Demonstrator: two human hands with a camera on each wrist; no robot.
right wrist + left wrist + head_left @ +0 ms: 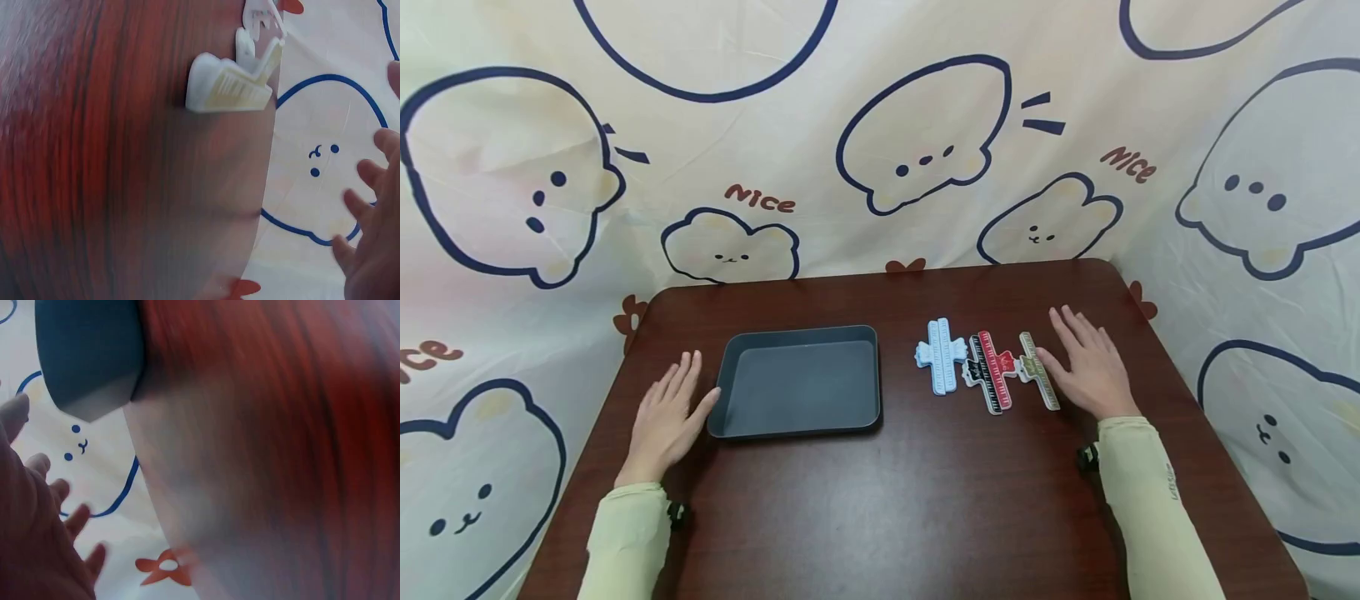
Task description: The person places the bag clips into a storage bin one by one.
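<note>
as tray [801,383] sits beside left hand [666,417], clips [995,371] lie near right hand [1092,371]

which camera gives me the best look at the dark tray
The head view: it shows the whole dark tray, with its full rim and its inside. The left wrist view has only part of it, cut off by the picture's top edge. The right wrist view doesn't show it.

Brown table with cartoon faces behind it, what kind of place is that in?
Probably an indoor corner curtained off for tabletop activities: a cartoon-printed sheet hangs behind and beside the wood-grain table, and a dark grey tray and ruler-marked clips are laid out on it.
</note>
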